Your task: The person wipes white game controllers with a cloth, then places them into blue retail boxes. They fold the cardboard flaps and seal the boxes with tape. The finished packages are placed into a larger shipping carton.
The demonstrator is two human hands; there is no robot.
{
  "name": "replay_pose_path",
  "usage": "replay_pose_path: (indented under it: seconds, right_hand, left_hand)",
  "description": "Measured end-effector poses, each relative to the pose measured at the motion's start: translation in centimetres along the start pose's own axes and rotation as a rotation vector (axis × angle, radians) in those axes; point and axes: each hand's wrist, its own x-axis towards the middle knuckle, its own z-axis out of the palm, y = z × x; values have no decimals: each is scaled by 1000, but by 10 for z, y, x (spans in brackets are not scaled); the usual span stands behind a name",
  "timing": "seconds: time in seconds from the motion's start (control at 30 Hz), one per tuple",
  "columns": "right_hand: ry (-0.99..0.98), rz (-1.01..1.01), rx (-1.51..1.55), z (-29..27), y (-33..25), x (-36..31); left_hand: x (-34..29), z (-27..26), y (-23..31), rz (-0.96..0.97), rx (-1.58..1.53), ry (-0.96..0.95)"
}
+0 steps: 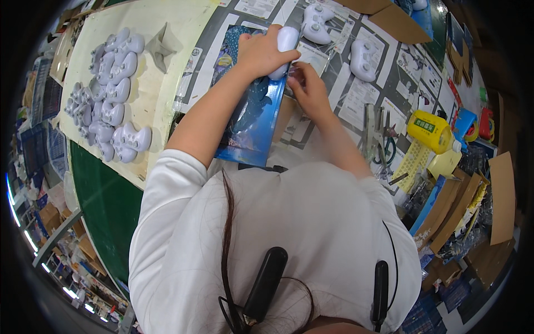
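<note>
My left hand (266, 54) is closed round a white game controller (287, 40), which is seen edge-on above a blue printed box (253, 122). The fingers and palm hide part of the controller, and its lower end shows below the thumb. Beside the box's right edge, my right hand (312, 94) has its fingers curled together near that lower end. What they grip, if anything, is hard to make out. Farther off on the table lie a white controller (317, 23) and, to its right, another white controller (364, 60).
At left, several white controllers (114, 92) are clustered on a pale board (161, 106) beside a grey cloth (162, 49). Tweezers and scissors (384, 139), a yellow bottle (428, 131) and a tape dispenser (486, 123) are on the right. Cardboard boxes (453, 209) stand at lower right.
</note>
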Motion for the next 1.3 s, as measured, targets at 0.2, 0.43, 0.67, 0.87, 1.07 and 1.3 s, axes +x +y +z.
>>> replay_pose_path:
  seconds: [0.2,0.43,0.67,0.87,1.07,1.3]
  right_hand:
    - [-172,68,49,-6,12,7]
    - [-153,-620,-434,-26,6,22]
    - [-449,745,813,-11,30,20]
    - [-184,376,343,4,21,5]
    - [-149,-551,-255,-23,18,19]
    - [-217,441,964,23,58,-6]
  left_hand:
    - [3,0,0,-8,-16,-8]
    - [1,1,0,-8,-4,0]
    - [4,-2,7,-19,29,-41]
    - [1,5,4,11,30,25]
    - [-3,7,6,25,66,63]
    - [-1,8,10,12,48,34]
